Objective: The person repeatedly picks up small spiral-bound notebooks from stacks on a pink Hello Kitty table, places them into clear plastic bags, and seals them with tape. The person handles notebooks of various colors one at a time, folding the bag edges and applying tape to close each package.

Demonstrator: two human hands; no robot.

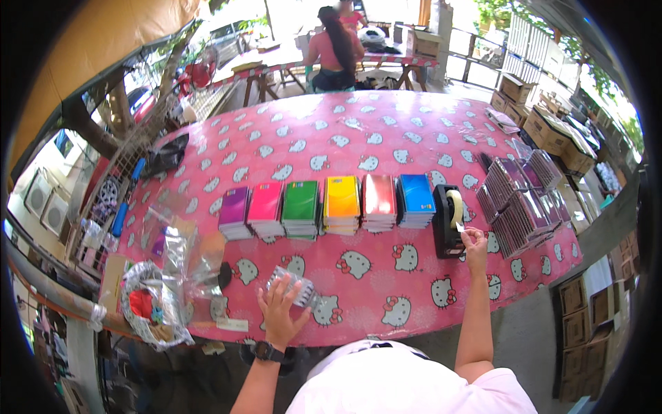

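My left hand (281,307) lies with fingers spread over a small pack (303,295) in clear plastic, with dark and white striped edges like stacked notebooks. At the right, my right hand (474,243) pinches the free end of clear tape at a black tape dispenser (448,234). The tape roll (454,205) sits in the dispenser. A row of small notebook stacks runs across the middle: purple (235,207), pink (265,203), green (301,203), yellow (341,200), metallic red-pink (379,196) and blue (417,196).
Wrapped notebook packs (520,203) are piled right of the dispenser. Clear plastic bags (196,255) and a foil-lined container (155,303) lie at the left of the pink patterned table (358,141). Cardboard boxes (552,131) stand beyond. Two people (334,52) are at a far table.
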